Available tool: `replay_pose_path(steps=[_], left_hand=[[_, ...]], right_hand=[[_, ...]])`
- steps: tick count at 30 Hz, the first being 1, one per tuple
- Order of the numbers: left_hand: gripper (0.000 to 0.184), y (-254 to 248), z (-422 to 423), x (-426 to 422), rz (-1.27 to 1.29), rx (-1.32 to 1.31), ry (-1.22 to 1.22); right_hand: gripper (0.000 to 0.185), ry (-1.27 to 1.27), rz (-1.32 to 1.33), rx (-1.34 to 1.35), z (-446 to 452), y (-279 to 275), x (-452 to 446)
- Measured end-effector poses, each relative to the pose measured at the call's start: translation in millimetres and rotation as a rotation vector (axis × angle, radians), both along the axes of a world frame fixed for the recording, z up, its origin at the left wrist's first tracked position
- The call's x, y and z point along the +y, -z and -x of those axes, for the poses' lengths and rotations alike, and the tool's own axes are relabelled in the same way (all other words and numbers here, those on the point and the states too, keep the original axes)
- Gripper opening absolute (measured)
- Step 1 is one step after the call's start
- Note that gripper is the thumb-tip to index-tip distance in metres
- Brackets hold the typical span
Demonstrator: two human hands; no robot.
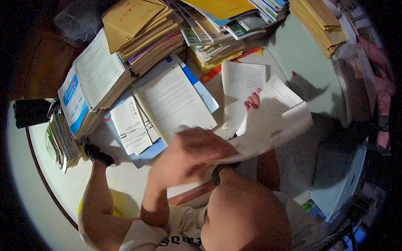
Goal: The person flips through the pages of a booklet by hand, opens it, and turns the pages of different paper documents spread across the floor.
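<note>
My right hand (253, 101) grips a sheaf of printed papers (274, 102), its fingertips curled over the left edge; the rest of that hand is hidden behind the papers. Blurred by motion, my left hand (194, 152) is closed at the near end of the same papers, where a smeared edge runs into it. Just beyond my left hand lies a stack of printed pages (176, 100). Beside it is a white booklet (132, 125) with dark wave-like lines. Another printed sheet (245, 79) lies flat behind my right fingers.
Brown envelopes (134, 19) top a tall pile at the back left. Magazines and books (226, 29) are heaped at the back, with more envelopes (320, 25) at the right. A blue-and-white pile (75, 102) stands at the left, near my shoe (100, 154). My bent knees frame the near side.
</note>
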State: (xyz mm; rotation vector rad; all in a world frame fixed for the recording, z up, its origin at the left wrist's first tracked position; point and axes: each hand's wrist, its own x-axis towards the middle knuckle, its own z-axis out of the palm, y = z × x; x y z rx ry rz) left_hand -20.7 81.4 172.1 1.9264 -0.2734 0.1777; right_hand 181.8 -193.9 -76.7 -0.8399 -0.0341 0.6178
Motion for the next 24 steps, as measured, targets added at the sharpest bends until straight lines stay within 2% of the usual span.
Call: replay_pose_path(steps=[2,5,6,7,8,10,12,14,15,16,18,21,22,24], left_hand=[[0.049,33.1,32.2,25.0,-0.088,0.091,-0.237],[0.025,77.7,53.6,45.3,0.060,0.059,-0.792],[0.026,78.8,54.3,59.0,0.241,0.070,-0.746],[0.025,82.0,59.7,65.6,0.298,0.076,-0.789],[0.024,87.8,65.1,71.1,0.355,0.081,-0.832],[0.018,95.8,75.4,80.4,0.432,0.121,-0.947],[0.012,92.3,77.3,84.8,0.462,0.156,-1.054],[0.015,83.4,67.1,98.3,0.295,-0.029,-0.616],[0.019,88.9,66.0,96.4,0.353,0.016,-0.622],[0.023,89.9,66.5,94.4,0.275,0.151,-0.657],[0.024,110.2,63.7,94.8,0.328,0.201,-0.578],[0.019,127.3,59.9,86.5,0.345,0.230,-0.575],[0.016,128.1,56.7,80.5,0.334,0.233,-0.598],[0.015,125.7,55.3,77.1,0.241,0.262,-0.661]], right_hand=[[0.057,0.008,-0.010,-0.056,-8.8,3.8,-5.0],[0.055,0.040,-0.031,-0.222,-24.3,6.6,-16.0],[0.055,0.092,0.025,-0.224,-23.9,-4.4,-13.4],[0.058,0.225,0.191,-0.152,-16.9,-34.8,-1.3],[0.058,0.224,0.191,-0.151,-15.2,-55.8,7.5],[0.056,0.201,0.527,-0.400,-14.5,-79.5,17.3],[0.052,0.114,0.435,-0.514,-12.5,-87.0,19.6],[0.040,0.036,0.335,-0.578,-3.4,-96.7,31.2],[0.037,-0.047,0.331,-0.612,-3.4,-95.8,34.3],[0.034,-0.130,0.325,-0.647,-3.1,-96.2,38.2],[0.030,-0.246,0.424,-0.601,5.3,-91.8,55.3],[0.028,-0.344,0.425,-0.700,15.5,-71.0,64.0],[0.028,-0.346,0.425,-0.699,20.2,-69.0,66.5],[0.029,-0.214,0.502,-0.462,35.2,-58.5,66.8]])
